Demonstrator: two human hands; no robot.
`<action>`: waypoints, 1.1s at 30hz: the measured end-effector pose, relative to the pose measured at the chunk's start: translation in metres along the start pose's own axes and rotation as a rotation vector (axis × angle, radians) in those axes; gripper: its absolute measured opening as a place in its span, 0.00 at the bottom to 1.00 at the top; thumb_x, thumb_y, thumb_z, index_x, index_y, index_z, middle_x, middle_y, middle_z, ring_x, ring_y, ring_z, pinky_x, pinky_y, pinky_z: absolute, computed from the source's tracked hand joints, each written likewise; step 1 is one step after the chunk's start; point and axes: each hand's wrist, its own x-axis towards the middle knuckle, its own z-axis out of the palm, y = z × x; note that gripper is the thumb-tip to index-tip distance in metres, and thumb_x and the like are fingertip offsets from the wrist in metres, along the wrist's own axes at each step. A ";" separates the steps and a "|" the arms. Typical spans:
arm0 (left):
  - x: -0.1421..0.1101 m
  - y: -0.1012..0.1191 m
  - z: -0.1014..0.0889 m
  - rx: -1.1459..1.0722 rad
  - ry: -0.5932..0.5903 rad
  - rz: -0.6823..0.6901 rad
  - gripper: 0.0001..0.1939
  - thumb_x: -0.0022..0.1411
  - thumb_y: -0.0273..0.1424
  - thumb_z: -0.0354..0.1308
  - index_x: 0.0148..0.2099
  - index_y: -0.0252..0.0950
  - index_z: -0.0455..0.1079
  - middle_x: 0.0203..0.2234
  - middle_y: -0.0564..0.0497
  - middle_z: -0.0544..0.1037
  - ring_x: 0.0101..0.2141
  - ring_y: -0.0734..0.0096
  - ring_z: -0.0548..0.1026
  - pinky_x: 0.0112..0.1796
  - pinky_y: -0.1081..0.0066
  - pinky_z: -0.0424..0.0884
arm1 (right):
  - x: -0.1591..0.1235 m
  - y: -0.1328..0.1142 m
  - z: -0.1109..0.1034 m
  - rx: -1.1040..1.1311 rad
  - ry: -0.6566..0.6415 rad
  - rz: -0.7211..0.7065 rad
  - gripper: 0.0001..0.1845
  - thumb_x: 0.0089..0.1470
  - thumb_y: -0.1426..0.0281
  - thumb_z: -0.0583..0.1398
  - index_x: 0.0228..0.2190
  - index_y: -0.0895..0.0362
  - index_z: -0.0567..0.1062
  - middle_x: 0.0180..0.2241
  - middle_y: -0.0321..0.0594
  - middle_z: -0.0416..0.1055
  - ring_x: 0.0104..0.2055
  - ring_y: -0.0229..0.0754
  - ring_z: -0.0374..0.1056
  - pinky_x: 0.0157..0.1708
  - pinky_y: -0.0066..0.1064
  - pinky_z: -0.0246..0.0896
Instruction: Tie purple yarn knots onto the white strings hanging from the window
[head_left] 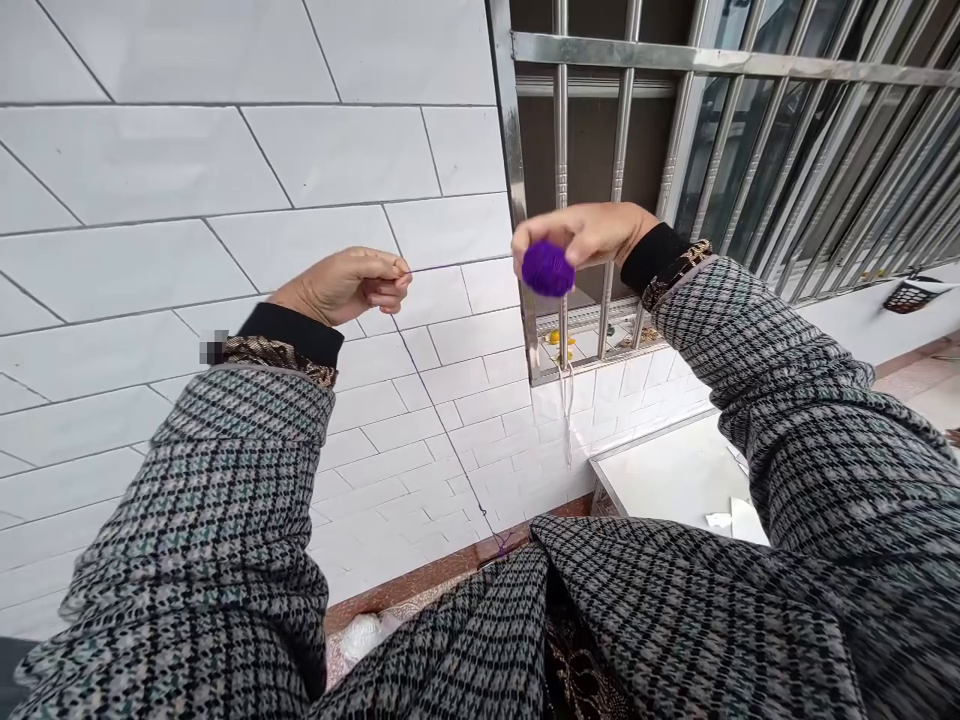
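My right hand [592, 232] grips the ball [548, 270]; my left hand [346, 283] pinches the thread [461, 265], probably keeping the stretch between them taut.

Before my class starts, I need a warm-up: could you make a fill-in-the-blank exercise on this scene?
The right hand holds a yarn ball coloured ____.
The left hand pinches a strand stretching toward the ____ hand.
Vertical metal ____ stand before the window.
The wall is covered in white ____.

Missing words: purple; right; bars; tiles.
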 end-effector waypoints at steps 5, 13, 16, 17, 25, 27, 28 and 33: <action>0.006 -0.041 0.038 -0.096 -0.035 -0.054 0.17 0.47 0.35 0.71 0.19 0.34 0.66 0.16 0.55 0.57 0.17 0.80 0.54 0.19 0.73 0.57 | 0.018 -0.015 0.005 0.488 0.365 -0.481 0.20 0.58 0.69 0.63 0.48 0.58 0.62 0.34 0.33 0.74 0.26 0.31 0.70 0.27 0.20 0.66; -0.002 -0.031 0.115 -0.029 -0.238 -0.010 0.22 0.52 0.38 0.70 0.18 0.34 0.63 0.17 0.52 0.60 0.20 0.78 0.54 0.23 0.71 0.53 | 0.054 -0.022 0.001 -0.105 1.008 -0.152 0.13 0.61 0.79 0.57 0.44 0.55 0.60 0.43 0.37 0.67 0.31 0.30 0.64 0.29 0.23 0.63; -0.015 -0.001 0.105 0.113 -0.279 0.079 0.21 0.54 0.38 0.70 0.19 0.34 0.67 0.17 0.50 0.62 0.21 0.75 0.58 0.24 0.69 0.57 | 0.045 -0.005 0.008 -0.526 0.811 0.146 0.19 0.49 0.85 0.63 0.40 0.57 0.65 0.39 0.38 0.67 0.34 0.34 0.61 0.29 0.24 0.57; -0.019 0.008 0.096 0.137 -0.246 0.122 0.21 0.54 0.38 0.70 0.19 0.34 0.68 0.16 0.50 0.63 0.21 0.74 0.59 0.25 0.68 0.58 | 0.040 0.000 0.012 -0.572 0.645 0.216 0.20 0.46 0.85 0.64 0.38 0.58 0.67 0.38 0.38 0.68 0.35 0.35 0.62 0.30 0.24 0.58; -0.016 0.003 0.041 -0.011 0.081 0.179 0.14 0.48 0.32 0.67 0.18 0.34 0.68 0.16 0.52 0.59 0.19 0.77 0.58 0.22 0.72 0.57 | 0.015 -0.003 0.038 0.055 0.001 -0.033 0.28 0.45 0.70 0.71 0.44 0.56 0.65 0.43 0.37 0.71 0.36 0.34 0.70 0.36 0.25 0.68; -0.006 -0.012 0.055 -0.045 0.059 0.127 0.15 0.47 0.32 0.67 0.17 0.34 0.65 0.16 0.53 0.58 0.19 0.79 0.57 0.22 0.72 0.58 | 0.022 -0.015 0.039 0.232 0.228 -0.256 0.27 0.49 0.66 0.68 0.46 0.54 0.61 0.43 0.35 0.70 0.34 0.31 0.69 0.35 0.22 0.67; -0.001 -0.017 0.065 -0.052 0.040 0.107 0.16 0.48 0.32 0.67 0.18 0.34 0.63 0.17 0.53 0.58 0.19 0.79 0.56 0.22 0.73 0.58 | 0.027 -0.020 0.038 0.277 0.366 -0.322 0.24 0.53 0.66 0.65 0.47 0.53 0.60 0.42 0.34 0.69 0.34 0.30 0.69 0.36 0.21 0.68; 0.005 -0.010 0.108 0.082 -0.138 0.068 0.16 0.52 0.34 0.66 0.20 0.34 0.65 0.17 0.51 0.62 0.21 0.77 0.57 0.23 0.73 0.57 | 0.056 -0.027 0.025 0.009 0.904 -0.237 0.14 0.58 0.78 0.57 0.42 0.54 0.59 0.46 0.36 0.67 0.29 0.29 0.66 0.29 0.19 0.65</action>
